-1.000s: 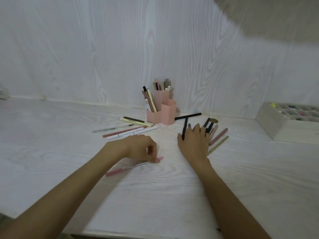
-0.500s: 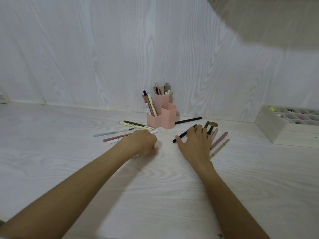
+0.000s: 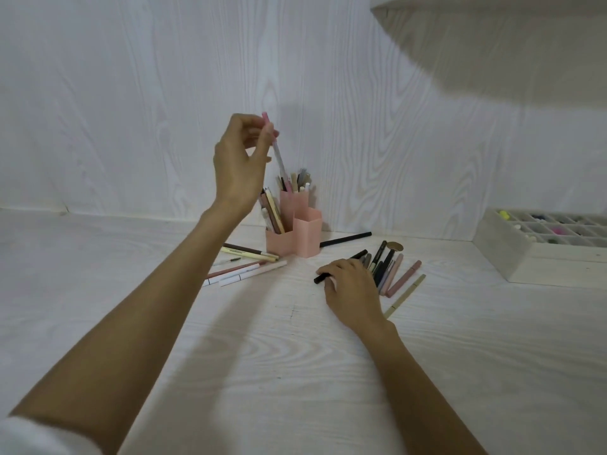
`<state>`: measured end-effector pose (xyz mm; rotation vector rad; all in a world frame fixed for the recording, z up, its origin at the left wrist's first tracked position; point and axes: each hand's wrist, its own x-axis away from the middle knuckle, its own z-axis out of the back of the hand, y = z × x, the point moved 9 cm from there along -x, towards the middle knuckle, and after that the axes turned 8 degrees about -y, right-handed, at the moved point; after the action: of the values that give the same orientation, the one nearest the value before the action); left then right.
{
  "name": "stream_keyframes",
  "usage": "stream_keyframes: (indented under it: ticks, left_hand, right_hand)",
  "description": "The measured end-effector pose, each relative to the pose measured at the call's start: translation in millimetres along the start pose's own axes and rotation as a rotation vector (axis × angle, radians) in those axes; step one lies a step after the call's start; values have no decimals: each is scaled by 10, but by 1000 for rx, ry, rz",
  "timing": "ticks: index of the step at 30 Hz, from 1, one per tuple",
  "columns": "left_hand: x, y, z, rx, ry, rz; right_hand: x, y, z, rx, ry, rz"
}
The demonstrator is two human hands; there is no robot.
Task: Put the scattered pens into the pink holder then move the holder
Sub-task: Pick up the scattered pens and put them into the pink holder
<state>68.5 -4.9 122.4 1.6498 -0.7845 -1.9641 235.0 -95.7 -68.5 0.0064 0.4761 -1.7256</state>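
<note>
The pink holder (image 3: 306, 238) stands near the back wall, with several pens upright in its compartments. My left hand (image 3: 238, 162) is raised above it, pinching a pink-and-white pen (image 3: 279, 156) almost upright, its lower tip at the rear compartment's mouth. My right hand (image 3: 351, 287) rests on the table, fingers over a black pen (image 3: 323, 277). A cluster of several scattered pens (image 3: 394, 270) lies just right of that hand. More pens (image 3: 246, 267) lie left of the holder. One black pen (image 3: 345, 239) lies behind the holder to the right.
A white compartment tray (image 3: 512, 254) with small coloured items sits at the right by the wall. A shelf (image 3: 492, 1) overhangs at top right. The white wood table (image 3: 295, 372) stretches toward me.
My left hand picked the pink-and-white pen off the table and lifted it over the holder. My right hand shifted slightly onto the black pen, which turned.
</note>
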Motion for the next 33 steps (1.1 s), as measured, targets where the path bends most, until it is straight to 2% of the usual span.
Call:
stream_keyframes:
  ticks: [8, 15, 19, 23, 30, 33]
  left_hand:
    - [26, -557, -432, -47, 70, 105]
    - [289, -1002, -793, -207, -169, 176]
    - [373, -987, -702, -397, -172, 108]
    - [330, -1042, -658, -560, -207, 174]
    - [374, -1083, -589, -572, -315, 231]
    - [503, -1077, -343, -553, -296, 263]
  right_hand:
    - [0, 10, -48, -8, -13, 9]
    - [-19, 26, -34, -25, -7, 8]
    - [-9, 30, -15, -30, 11, 4]
    - [11, -7, 0, -11, 21, 23]
    - [33, -89, 31, 24, 50, 99]
    - [21, -97, 52, 47, 56, 113]
